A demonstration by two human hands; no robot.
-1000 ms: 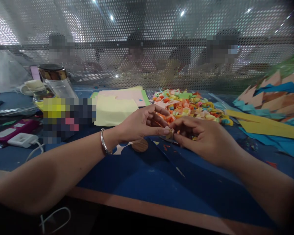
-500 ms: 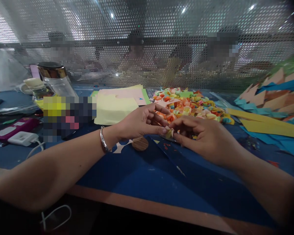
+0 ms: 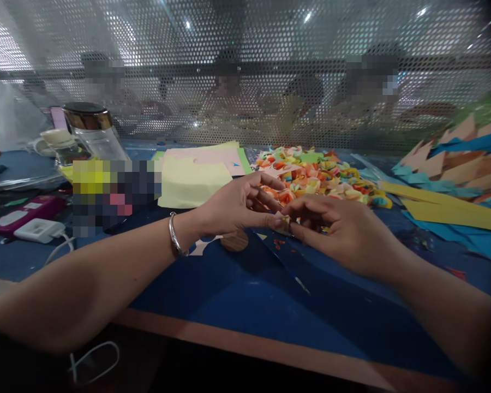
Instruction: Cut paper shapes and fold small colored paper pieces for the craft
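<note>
1. A small folded paper piece (image 3: 285, 221) is being held at the centre of the frame, just above the blue table mat (image 3: 229, 295), seemingly so that both sets of fingertips can work its folds.
2. It is being pinched by the left hand (image 3: 233, 207) between thumb and forefinger, with the other fingers lifted clear.
3. It is being clasped from the opposite side by the right hand (image 3: 343, 232), whose fingers are being closed around it.
4. A heap of coloured paper pieces (image 3: 319, 177) is being kept just behind the hands, probably for easy reach.
5. Flat yellow paper sheets (image 3: 192, 183) are being left further back, left of centre.
</note>
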